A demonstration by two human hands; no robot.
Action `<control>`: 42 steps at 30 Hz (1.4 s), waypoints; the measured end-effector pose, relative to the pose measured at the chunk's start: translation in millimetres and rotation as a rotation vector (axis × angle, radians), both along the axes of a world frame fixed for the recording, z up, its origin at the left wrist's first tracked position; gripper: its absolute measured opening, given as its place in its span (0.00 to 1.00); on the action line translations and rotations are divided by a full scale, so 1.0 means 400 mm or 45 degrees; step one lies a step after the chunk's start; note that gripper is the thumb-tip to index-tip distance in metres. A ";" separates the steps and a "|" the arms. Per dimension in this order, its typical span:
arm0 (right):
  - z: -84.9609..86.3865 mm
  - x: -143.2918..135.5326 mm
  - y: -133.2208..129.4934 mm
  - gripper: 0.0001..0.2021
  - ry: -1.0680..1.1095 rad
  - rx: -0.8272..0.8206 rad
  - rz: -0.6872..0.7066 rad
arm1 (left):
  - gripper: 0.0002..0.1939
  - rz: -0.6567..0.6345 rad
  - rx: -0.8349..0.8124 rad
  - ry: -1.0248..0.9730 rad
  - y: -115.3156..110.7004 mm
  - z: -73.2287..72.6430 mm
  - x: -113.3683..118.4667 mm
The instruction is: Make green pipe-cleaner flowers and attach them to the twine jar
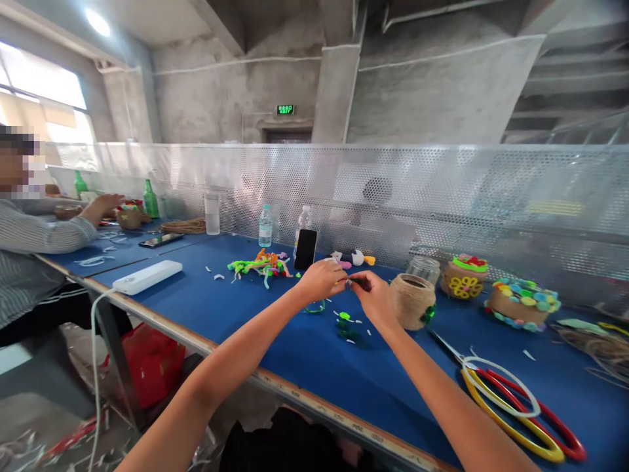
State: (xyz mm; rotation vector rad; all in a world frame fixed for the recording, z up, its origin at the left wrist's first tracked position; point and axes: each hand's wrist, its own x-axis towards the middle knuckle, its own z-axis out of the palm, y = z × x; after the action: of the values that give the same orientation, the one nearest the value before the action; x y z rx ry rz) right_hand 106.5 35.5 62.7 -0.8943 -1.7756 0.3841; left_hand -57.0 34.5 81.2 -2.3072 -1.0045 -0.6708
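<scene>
Both my hands are raised over the middle of the table with fingertips almost meeting. My left hand (320, 279) is closed in a pinch. My right hand (374, 296) pinches from the other side, its fingers curled. A tiny pale bit shows between them, too small to name. Just right of my right hand stands a twine-wrapped jar (407, 305) with a dark green decoration on its side. Below the hands lie a bright green piece (344, 316), dark green fuzzy bits (346, 330) and white scraps. A thin green loop (315, 307) rests under my left hand.
Scissors (521, 414) with red and yellow handles lie at right. Behind are decorated jars (464, 282) and a clear glass jar (423, 267). A phone (305, 250), water bottle (265, 228), coloured fuzzy strips (260, 265) and white power strip (147, 277) stand leftward. A co-worker (39, 242) sits far left.
</scene>
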 end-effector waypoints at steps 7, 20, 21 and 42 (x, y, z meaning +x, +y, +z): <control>0.001 -0.009 -0.008 0.10 0.201 0.059 0.017 | 0.11 0.018 0.000 -0.042 -0.011 0.000 0.010; 0.056 -0.123 0.066 0.11 0.391 -0.099 0.217 | 0.12 0.262 0.026 -0.376 -0.008 0.035 -0.046; 0.063 -0.143 0.076 0.11 0.405 -0.116 0.235 | 0.12 0.288 0.030 -0.422 -0.004 0.041 -0.061; 0.077 -0.279 0.123 0.12 0.493 -0.379 0.340 | 0.14 0.205 -0.241 -1.354 0.067 0.046 -0.177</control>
State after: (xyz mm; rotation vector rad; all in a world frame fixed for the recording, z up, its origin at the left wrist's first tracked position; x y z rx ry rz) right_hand -5.0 84.6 93.3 -0.7238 -1.4976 0.9492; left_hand -127.8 61.2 99.6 -1.9075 -1.7166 -1.8779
